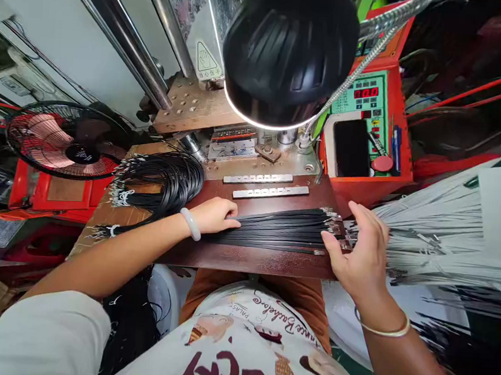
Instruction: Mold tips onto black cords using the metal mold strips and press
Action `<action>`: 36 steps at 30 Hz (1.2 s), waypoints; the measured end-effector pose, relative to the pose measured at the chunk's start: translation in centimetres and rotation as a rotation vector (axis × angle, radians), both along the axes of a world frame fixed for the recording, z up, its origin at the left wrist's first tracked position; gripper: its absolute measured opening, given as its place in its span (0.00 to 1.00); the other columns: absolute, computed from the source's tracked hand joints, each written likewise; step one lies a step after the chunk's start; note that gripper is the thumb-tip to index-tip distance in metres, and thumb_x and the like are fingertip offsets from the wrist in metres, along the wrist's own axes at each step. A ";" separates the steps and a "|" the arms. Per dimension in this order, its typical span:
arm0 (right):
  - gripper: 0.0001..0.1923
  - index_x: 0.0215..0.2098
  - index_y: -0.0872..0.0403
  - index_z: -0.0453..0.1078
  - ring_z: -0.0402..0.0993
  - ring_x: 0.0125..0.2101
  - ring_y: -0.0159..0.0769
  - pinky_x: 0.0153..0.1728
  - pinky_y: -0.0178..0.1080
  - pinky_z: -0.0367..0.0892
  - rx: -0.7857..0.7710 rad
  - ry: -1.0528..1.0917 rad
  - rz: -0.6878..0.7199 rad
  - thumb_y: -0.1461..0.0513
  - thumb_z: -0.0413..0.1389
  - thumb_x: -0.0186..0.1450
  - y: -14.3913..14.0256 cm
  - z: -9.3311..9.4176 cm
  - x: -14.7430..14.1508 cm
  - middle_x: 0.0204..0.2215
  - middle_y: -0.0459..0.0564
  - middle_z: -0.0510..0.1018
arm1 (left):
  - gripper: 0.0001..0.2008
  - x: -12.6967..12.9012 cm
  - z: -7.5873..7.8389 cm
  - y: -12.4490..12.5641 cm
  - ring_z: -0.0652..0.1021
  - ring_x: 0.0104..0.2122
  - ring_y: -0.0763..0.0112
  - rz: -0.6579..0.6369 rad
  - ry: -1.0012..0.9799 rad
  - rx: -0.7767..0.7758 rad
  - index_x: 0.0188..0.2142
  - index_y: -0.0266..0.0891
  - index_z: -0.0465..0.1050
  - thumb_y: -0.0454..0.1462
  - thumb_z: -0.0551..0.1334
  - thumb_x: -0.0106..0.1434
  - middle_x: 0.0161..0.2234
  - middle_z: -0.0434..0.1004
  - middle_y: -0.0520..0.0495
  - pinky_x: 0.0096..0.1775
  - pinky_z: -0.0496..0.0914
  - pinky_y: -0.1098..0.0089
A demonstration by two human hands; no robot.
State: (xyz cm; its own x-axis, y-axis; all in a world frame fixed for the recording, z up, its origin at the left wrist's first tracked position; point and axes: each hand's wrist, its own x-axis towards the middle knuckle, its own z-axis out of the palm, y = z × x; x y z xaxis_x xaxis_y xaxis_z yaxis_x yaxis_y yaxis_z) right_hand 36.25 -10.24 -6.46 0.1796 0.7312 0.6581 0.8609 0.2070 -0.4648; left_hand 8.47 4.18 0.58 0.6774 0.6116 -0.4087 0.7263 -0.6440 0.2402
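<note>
A flat row of black cords [282,230] with metal end clasps lies across the brown board [249,259] in front of me. My left hand [216,215] presses down on the left part of the row, fingers together. My right hand [358,248] rests on the right ends, fingertips spread over the metal clasps [338,229]. Neither hand lifts anything. A coiled bundle of more black cords [168,181] lies left of my left hand.
Two metal bars [270,192] lie behind the cords, below a press block [232,143]. A black lamp shade [289,52] hangs overhead. A red control box [367,133] stands at right, a fan [67,147] at left, and white cords [446,237] are piled right.
</note>
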 end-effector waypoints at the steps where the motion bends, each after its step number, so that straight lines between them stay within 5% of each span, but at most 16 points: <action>1: 0.35 0.67 0.56 0.54 0.62 0.59 0.54 0.59 0.60 0.59 -0.003 -0.009 -0.011 0.57 0.59 0.65 0.0 0.0 0.0 0.57 0.64 0.67 | 0.11 0.1 0.2 0.1 0.77 0.33 0.66 -0.015 0.038 -0.026 0.33 0.37 0.73 0.43 0.60 0.65 0.32 0.77 0.47 0.38 0.68 0.68; 5: 0.36 0.67 0.54 0.54 0.64 0.58 0.55 0.59 0.60 0.59 0.004 -0.034 -0.040 0.56 0.59 0.65 0.1 -0.1 -0.1 0.57 0.63 0.68 | 0.13 0.2 0.5 -0.1 0.77 0.41 0.61 -0.048 0.037 0.102 0.41 0.36 0.72 0.44 0.63 0.64 0.42 0.77 0.42 0.41 0.67 0.67; 8: 0.35 0.67 0.54 0.54 0.63 0.58 0.56 0.59 0.60 0.59 -0.001 -0.046 -0.056 0.56 0.59 0.65 0.2 -0.1 -0.2 0.57 0.64 0.68 | 0.11 0.0 0.3 0.6 0.77 0.35 0.65 -0.019 0.047 0.001 0.35 0.36 0.72 0.43 0.64 0.62 0.35 0.77 0.45 0.37 0.66 0.69; 11: 0.36 0.67 0.55 0.54 0.63 0.58 0.57 0.59 0.61 0.59 -0.010 -0.070 -0.059 0.57 0.59 0.65 0.3 -0.1 -0.5 0.57 0.65 0.68 | 0.17 0.4 0.5 2.4 0.73 0.25 0.73 0.088 0.009 -0.418 0.23 0.36 0.65 0.44 0.61 0.63 0.22 0.72 0.51 0.31 0.64 0.72; 15: 0.36 0.67 0.56 0.54 0.64 0.58 0.59 0.58 0.62 0.59 -0.014 -0.089 -0.055 0.58 0.60 0.64 0.3 -0.2 -0.5 0.56 0.66 0.69 | 0.19 2.2 0.9 4.3 0.73 0.21 0.75 0.209 -0.220 -1.039 0.28 0.37 0.66 0.51 0.65 0.57 0.20 0.70 0.54 0.27 0.65 0.73; 21: 0.31 0.64 0.55 0.59 0.66 0.56 0.55 0.57 0.58 0.61 0.014 -0.103 -0.051 0.62 0.59 0.64 -0.1 0.4 -0.5 0.55 0.64 0.71 | 0.16 4.4 -0.4 4.3 0.75 0.20 0.75 0.189 -0.179 -0.846 0.25 0.35 0.66 0.44 0.69 0.55 0.21 0.72 0.54 0.25 0.67 0.73; 25: 0.26 0.61 0.57 0.61 0.62 0.59 0.54 0.58 0.56 0.58 -0.055 -0.359 0.149 0.61 0.57 0.66 2.1 2.4 -3.8 0.57 0.61 0.70 | 0.14 5.0 -0.3 3.7 0.76 0.22 0.74 0.221 -0.285 -1.019 0.29 0.34 0.69 0.43 0.69 0.56 0.23 0.75 0.52 0.27 0.69 0.72; 27: 0.23 0.60 0.61 0.62 0.63 0.58 0.53 0.57 0.55 0.58 -0.122 -0.540 0.259 0.62 0.53 0.68 3.8 3.3 -5.2 0.56 0.62 0.71 | 0.14 5.0 0.4 3.7 0.77 0.24 0.73 0.134 -0.334 -1.077 0.29 0.34 0.72 0.45 0.67 0.59 0.25 0.78 0.48 0.29 0.71 0.72; 29: 0.16 0.52 0.63 0.68 0.71 0.48 0.50 0.50 0.52 0.63 -0.183 -0.668 0.259 0.66 0.49 0.68 5.2 3.8 -5.1 0.45 0.61 0.77 | 0.14 4.2 1.1 4.0 0.79 0.26 0.72 0.000 -0.370 -0.986 0.35 0.33 0.76 0.44 0.63 0.62 0.29 0.81 0.46 0.32 0.73 0.72; 32: 0.12 0.39 0.61 0.72 0.71 0.32 0.46 0.36 0.47 0.64 -0.242 -0.756 0.137 0.69 0.46 0.66 6.6 3.8 -2.4 0.27 0.56 0.75 | 0.15 2.1 1.7 5.1 0.82 0.33 0.68 -0.101 -0.501 -0.360 0.48 0.33 0.76 0.39 0.61 0.65 0.35 0.83 0.43 0.39 0.75 0.70; 34: 0.14 0.41 0.61 0.72 0.71 0.34 0.48 0.37 0.48 0.65 -0.182 -0.687 0.131 0.70 0.46 0.63 7.4 3.7 -0.8 0.30 0.58 0.75 | 0.17 1.0 2.0 5.5 0.81 0.43 0.63 -0.173 -0.593 0.099 0.52 0.34 0.74 0.36 0.57 0.67 0.44 0.81 0.38 0.46 0.75 0.63; 36: 0.19 0.47 0.59 0.70 0.72 0.41 0.48 0.42 0.48 0.67 -0.108 -0.508 0.313 0.70 0.45 0.61 8.6 3.7 -0.6 0.38 0.59 0.77 | 0.18 1.2 2.4 5.3 0.75 0.55 0.59 -0.347 -0.656 0.325 0.55 0.38 0.73 0.36 0.53 0.70 0.55 0.74 0.39 0.54 0.71 0.57</action>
